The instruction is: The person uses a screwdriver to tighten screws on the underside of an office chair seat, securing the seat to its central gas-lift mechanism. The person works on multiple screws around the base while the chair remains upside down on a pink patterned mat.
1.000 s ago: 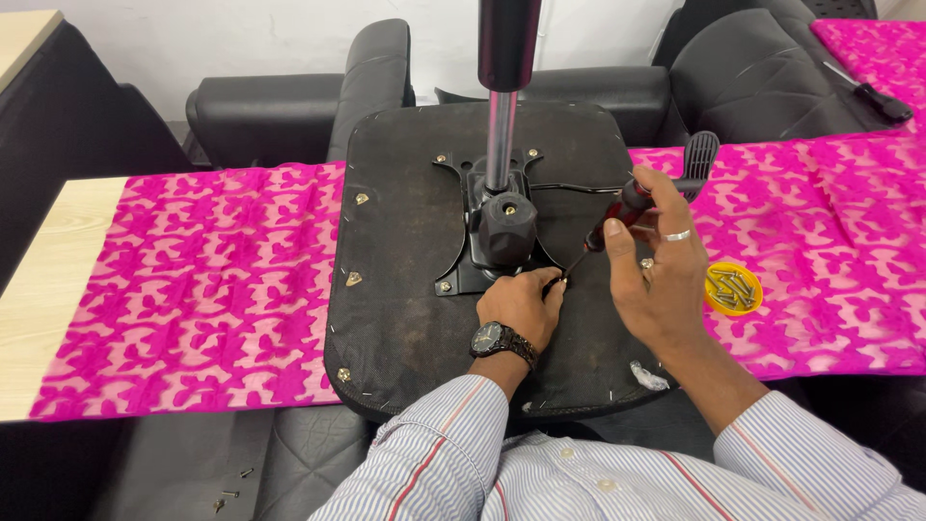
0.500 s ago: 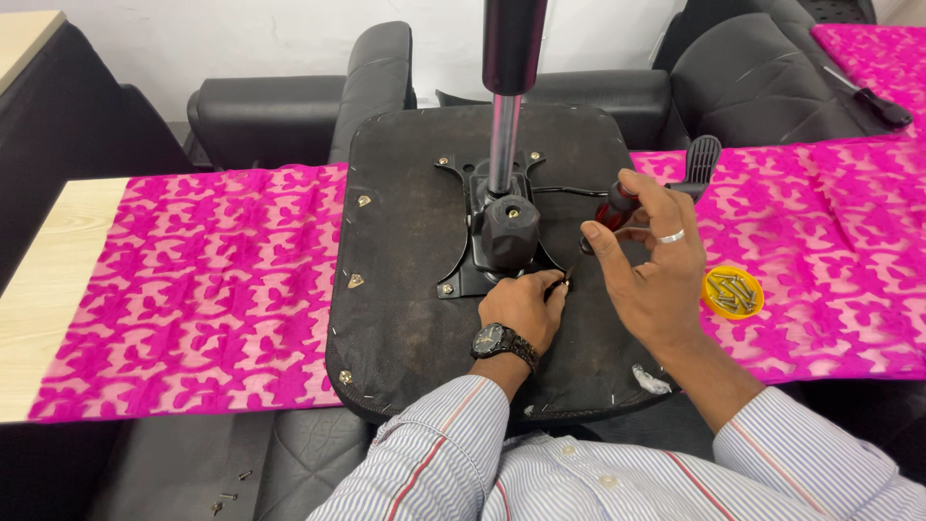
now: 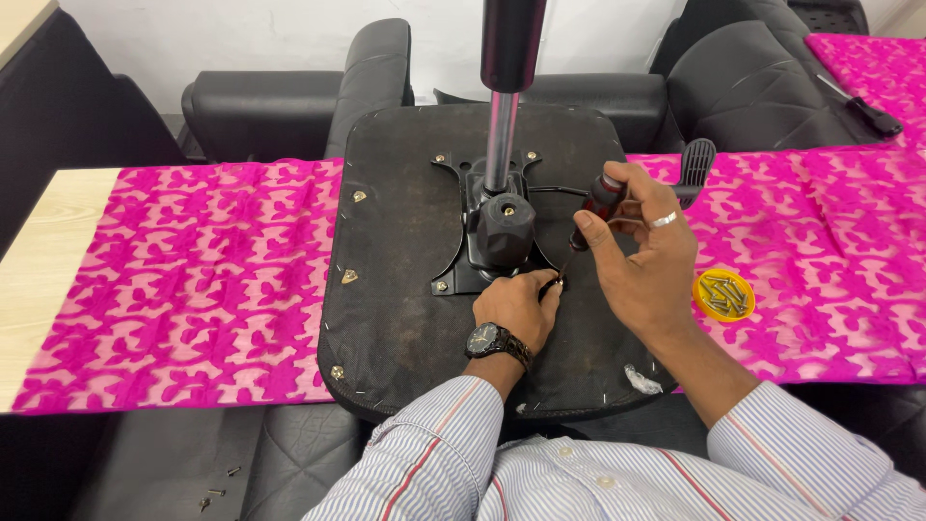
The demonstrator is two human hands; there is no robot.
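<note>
Dark-red-handled screwdriver (image 3: 596,207) stands tilted over the upturned chair seat (image 3: 405,241), gripped by the right hand (image 3: 641,251). The left hand (image 3: 516,307) pinches its tip at the mounting plate (image 3: 453,270). A yellow lid of screws (image 3: 723,294) lies right on the pink cloth (image 3: 174,280).

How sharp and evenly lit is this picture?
Head view: bright, even light, soft shadows; the right hand, screwdriver and left hand read sharp; mild glare on the chrome gas-lift column, whose top is cropped.
</note>
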